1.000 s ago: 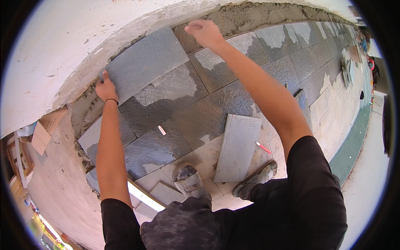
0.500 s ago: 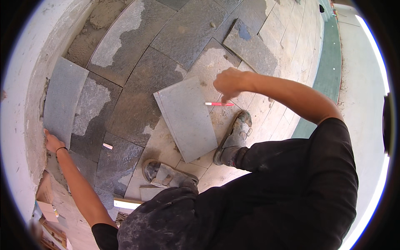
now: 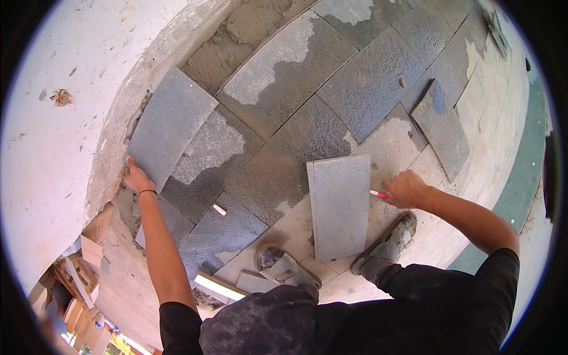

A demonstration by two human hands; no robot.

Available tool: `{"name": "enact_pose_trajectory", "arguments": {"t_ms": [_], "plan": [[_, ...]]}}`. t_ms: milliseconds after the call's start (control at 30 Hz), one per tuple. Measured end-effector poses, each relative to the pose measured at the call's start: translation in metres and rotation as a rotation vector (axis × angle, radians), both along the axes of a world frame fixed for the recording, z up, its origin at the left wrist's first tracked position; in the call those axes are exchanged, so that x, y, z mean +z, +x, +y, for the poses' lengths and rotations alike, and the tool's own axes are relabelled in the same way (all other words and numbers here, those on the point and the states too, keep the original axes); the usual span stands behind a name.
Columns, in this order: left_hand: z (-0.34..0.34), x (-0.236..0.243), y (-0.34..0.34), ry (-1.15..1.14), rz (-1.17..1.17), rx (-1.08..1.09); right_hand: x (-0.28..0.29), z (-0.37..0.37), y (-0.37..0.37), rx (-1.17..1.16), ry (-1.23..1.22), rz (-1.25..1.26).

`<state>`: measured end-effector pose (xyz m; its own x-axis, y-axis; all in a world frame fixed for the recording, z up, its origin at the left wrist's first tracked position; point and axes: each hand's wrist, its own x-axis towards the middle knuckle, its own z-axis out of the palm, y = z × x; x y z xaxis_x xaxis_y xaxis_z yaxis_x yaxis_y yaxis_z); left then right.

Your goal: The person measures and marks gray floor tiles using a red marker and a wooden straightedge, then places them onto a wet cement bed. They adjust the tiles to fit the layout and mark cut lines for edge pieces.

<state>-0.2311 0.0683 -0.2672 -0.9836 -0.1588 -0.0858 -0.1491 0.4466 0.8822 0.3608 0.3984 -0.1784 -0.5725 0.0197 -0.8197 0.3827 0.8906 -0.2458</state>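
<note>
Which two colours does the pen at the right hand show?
The pen is red and white, best seen in the head view.

The white wall (image 3: 65, 160) is spotted and chipped, with rough grey render along its foot. The paved floor (image 3: 290, 165) shows dark, wet patches and pale, dry ones; a green strip (image 3: 520, 171) borders it at right. Bright light shows at lower left, near wooden framing (image 3: 78, 278).

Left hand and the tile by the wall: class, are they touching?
Touching: the head view shows the left hand meeting the tile at its near corner, no gap visible between them.
</note>
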Motion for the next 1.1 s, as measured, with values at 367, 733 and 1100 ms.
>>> {"name": "enact_pose_trajectory", "arguments": {"t_ms": [367, 733, 1100], "plan": [[-0.018, 0.003, -0.007, 0.005, -0.022, 0.009, 0.062, 0.078, -0.143, -0.758, -0.76, 0.103], [0.001, 0.006, 0.002, 0.008, -0.075, -0.018, -0.058, 0.004, -0.342, -1.415, -1.016, 1.202], [0.006, 0.01, 0.008, 0.003, -0.066, -0.018, -0.075, -0.004, -0.35, -1.002, -0.62, 1.265]]}}
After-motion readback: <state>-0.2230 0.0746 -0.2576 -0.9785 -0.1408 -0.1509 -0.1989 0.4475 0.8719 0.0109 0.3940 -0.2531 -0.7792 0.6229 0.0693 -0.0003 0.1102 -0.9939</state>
